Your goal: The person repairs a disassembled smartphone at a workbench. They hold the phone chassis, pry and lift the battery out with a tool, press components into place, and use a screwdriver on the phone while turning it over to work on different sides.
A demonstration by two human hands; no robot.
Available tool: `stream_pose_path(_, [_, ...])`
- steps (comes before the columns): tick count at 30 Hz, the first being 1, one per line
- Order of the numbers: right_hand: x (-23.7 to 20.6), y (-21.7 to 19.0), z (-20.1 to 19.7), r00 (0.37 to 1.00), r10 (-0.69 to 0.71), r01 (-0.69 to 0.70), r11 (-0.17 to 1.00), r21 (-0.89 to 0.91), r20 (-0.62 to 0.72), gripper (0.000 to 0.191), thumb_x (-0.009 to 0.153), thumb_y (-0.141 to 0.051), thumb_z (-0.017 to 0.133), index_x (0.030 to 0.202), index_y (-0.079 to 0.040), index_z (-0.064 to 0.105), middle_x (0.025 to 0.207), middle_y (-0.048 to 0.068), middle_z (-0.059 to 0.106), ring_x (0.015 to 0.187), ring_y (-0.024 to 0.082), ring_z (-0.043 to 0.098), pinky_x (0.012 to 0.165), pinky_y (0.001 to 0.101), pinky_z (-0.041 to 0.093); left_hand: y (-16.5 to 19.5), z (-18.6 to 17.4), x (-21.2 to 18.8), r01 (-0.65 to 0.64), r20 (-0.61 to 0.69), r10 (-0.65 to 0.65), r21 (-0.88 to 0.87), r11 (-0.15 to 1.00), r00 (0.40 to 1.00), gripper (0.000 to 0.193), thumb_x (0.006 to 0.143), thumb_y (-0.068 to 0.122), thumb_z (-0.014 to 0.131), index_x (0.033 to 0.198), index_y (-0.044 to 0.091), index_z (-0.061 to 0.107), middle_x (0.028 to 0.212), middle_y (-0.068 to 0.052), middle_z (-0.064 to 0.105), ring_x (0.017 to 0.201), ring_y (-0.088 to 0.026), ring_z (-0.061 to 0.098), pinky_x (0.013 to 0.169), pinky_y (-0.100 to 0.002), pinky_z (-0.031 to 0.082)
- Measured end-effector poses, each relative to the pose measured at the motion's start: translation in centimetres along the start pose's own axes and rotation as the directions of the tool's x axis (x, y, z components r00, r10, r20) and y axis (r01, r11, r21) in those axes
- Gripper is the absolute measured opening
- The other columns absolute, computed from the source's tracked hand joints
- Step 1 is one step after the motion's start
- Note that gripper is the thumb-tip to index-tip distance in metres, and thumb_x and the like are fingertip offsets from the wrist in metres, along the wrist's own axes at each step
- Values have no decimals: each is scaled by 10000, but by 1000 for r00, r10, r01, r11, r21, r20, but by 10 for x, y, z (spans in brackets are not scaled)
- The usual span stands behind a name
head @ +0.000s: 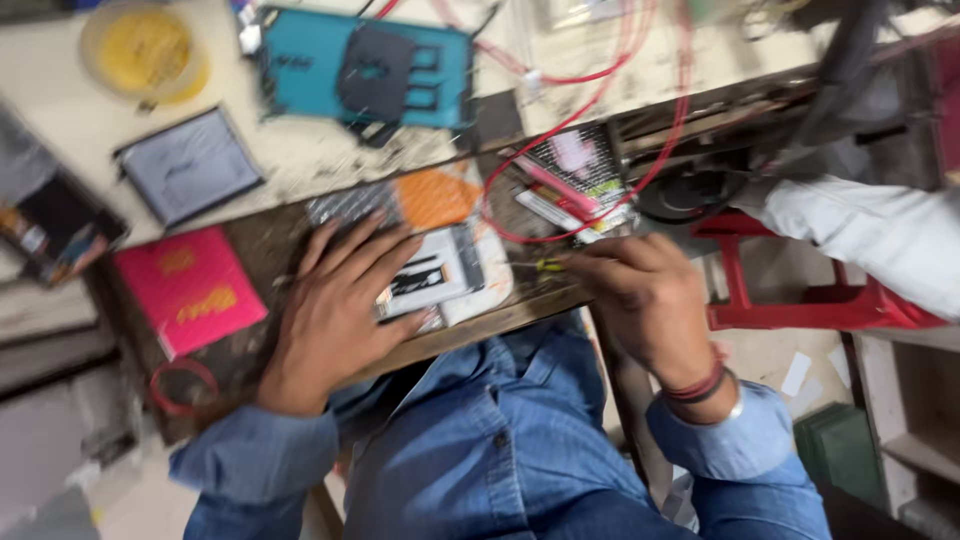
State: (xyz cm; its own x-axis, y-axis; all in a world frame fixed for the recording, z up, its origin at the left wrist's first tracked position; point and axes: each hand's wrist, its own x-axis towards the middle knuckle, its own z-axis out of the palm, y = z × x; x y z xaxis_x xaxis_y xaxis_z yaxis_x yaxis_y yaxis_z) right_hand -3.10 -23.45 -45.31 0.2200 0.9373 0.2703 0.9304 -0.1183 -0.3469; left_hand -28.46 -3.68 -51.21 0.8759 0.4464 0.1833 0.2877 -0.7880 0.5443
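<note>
My left hand (pixel 338 305) lies flat, fingers spread, on a small opened device (pixel 440 270) with a white and black inside, at the front edge of a wooden bench (pixel 255 250). My right hand (pixel 645 290) grips a thin tool with a yellow and black handle (pixel 545 266), its tip pointing left at the device. An orange piece (pixel 435 197) lies just behind the device. The picture is blurred, so the fine parts are unclear.
A pink box (pixel 190 287) and a red ring (pixel 183 386) lie at the left. Behind are a teal board (pixel 365 68), a grey tablet (pixel 190 165), a yellow tub (pixel 145 50) and red wires (pixel 600 90). A red stool (pixel 800 290) and another person's white sleeve (pixel 870 235) are at the right.
</note>
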Motion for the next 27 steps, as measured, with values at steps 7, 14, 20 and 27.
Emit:
stream_pose_path(7, [15,-25,5,995,-62,69,994,-89,78,305,818,-72,784,1107,-166,802,1016,5,753,818,219,623,729,343,525,-9,-2,-6,3,-15,-4,-40,999,1000,693,763,391,831,1360,96,641,1451,-62,612,1425,-265,474,1225,-496,260])
stream_pose_path(14, [24,-35,10,992,-84,96,985,-144,91,288,825,-78,789,1097,-169,808,948,2,735,793,221,622,687,350,519,-12,0,-10,35,-18,-36,-58,998,999,716,739,415,845,1359,113,652,1440,-37,621,1420,-250,474,1221,-487,261])
stream_pose_path(20, [29,-42,10,987,-114,132,977,-166,115,275,836,-85,780,1098,-166,805,923,14,715,811,221,638,690,361,522,-14,0,-12,35,-19,-37,-72,997,999,742,731,432,846,1370,112,645,1437,-44,619,1428,-247,466,1223,-487,258])
stream_pose_path(27, [40,-55,1,970,-149,184,965,-185,192,292,810,-75,749,1090,-149,784,883,26,694,770,241,621,655,375,514,-14,-3,-13,38,-21,-40,-75,996,999,742,731,435,843,1369,115,641,1437,-46,619,1432,-241,457,1224,-488,252])
